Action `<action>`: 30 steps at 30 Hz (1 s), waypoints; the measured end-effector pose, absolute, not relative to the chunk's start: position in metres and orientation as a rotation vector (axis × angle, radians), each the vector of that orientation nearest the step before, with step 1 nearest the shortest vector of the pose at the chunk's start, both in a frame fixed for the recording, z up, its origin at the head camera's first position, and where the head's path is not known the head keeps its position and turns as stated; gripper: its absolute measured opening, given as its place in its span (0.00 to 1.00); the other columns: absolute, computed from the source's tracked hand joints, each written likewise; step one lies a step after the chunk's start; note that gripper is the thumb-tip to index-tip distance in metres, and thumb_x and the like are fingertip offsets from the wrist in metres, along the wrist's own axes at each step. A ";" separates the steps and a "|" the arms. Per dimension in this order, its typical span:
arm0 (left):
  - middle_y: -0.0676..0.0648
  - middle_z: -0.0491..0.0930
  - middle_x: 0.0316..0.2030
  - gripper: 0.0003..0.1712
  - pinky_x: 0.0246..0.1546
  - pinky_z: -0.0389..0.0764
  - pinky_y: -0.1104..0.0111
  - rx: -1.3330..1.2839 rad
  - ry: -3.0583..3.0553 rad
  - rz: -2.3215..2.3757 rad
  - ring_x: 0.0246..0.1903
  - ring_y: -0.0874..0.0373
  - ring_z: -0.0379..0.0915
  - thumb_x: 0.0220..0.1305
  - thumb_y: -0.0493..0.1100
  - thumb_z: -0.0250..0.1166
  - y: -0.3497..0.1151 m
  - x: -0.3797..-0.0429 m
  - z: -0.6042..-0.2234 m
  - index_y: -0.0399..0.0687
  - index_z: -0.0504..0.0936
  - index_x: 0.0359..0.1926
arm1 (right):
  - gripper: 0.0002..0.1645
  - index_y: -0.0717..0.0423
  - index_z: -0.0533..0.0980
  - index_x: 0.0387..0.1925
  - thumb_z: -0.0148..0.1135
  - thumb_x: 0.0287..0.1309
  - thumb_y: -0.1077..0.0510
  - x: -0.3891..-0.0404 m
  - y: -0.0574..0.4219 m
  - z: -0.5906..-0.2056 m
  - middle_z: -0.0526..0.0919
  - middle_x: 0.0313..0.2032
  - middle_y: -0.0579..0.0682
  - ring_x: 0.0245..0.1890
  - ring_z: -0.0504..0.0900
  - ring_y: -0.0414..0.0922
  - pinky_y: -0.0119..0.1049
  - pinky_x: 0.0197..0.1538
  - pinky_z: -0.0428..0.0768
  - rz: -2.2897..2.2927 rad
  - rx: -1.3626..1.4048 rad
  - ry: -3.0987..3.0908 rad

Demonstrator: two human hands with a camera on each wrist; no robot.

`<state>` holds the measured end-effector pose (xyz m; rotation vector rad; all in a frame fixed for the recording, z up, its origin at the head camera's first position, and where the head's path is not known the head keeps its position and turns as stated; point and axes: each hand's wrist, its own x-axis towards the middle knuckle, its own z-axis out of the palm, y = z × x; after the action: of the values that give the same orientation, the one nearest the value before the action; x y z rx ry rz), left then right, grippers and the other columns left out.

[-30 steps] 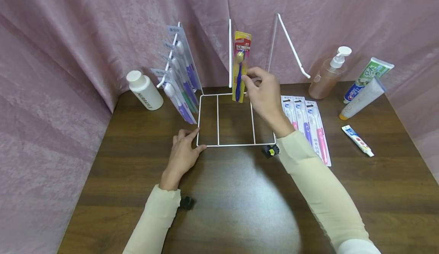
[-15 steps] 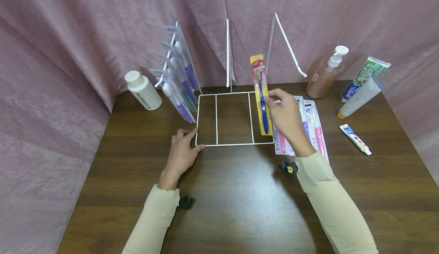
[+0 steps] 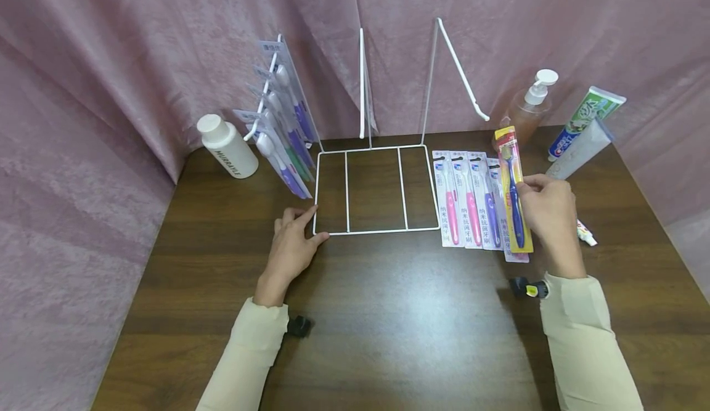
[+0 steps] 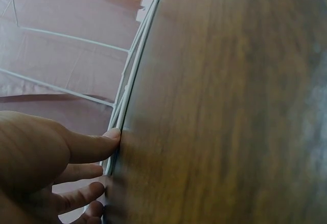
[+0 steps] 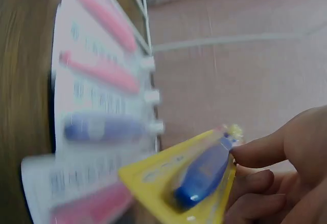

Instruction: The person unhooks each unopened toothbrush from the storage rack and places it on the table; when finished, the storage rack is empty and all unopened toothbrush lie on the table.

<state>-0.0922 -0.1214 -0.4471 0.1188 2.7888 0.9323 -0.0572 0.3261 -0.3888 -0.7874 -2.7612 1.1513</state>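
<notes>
Toothbrush pack [image 3: 513, 204] yellow-backed, red near top, dark-blue brush inside; pinched at its edge by the right hand [image 3: 550, 214], partly covering the rightmost white pack [image 3: 500, 214] in head view. Left hand [image 3: 291, 248] spread, touching the wire rack's [image 3: 377, 231] corner.

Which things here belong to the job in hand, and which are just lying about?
Likely in the job:
yellow toothbrush pack, in the right hand
wire rack, touched by the left hand
toothbrush packs hanging on the rack
white packs beside the rack

Apparently just around:
white bottle
pump bottle
green tube
whitish tube
small tube
</notes>
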 end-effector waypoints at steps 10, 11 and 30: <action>0.32 0.69 0.78 0.44 0.75 0.74 0.39 0.106 2.790 0.919 0.70 0.32 0.65 0.79 0.48 0.75 -0.120 -0.092 -0.447 0.47 0.69 0.88 | 0.39 0.71 0.71 0.81 0.42 0.89 0.45 -0.043 0.356 -0.394 0.80 0.68 0.76 0.55 0.83 0.66 0.47 0.43 0.75 1.216 -1.049 -2.877; 0.32 0.69 0.78 0.44 0.75 0.74 0.39 0.106 2.789 0.916 0.71 0.32 0.65 0.79 0.48 0.75 -0.120 -0.092 -0.447 0.47 0.69 0.88 | 0.39 0.72 0.71 0.81 0.41 0.89 0.45 -0.043 0.357 -0.395 0.80 0.68 0.77 0.56 0.82 0.67 0.48 0.43 0.75 1.218 -1.057 -2.886; 0.31 0.69 0.78 0.44 0.75 0.73 0.39 0.112 2.790 0.913 0.70 0.31 0.65 0.80 0.48 0.75 -0.120 -0.092 -0.445 0.46 0.69 0.88 | 0.35 0.74 0.78 0.72 0.48 0.87 0.48 -0.039 0.365 -0.419 0.83 0.64 0.77 0.54 0.83 0.69 0.48 0.42 0.74 1.098 -1.021 -2.938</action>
<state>-0.0918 -0.1196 -0.4453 0.1119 2.7901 0.9133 -0.0389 0.3648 -0.4190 -1.0208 -2.9384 1.0979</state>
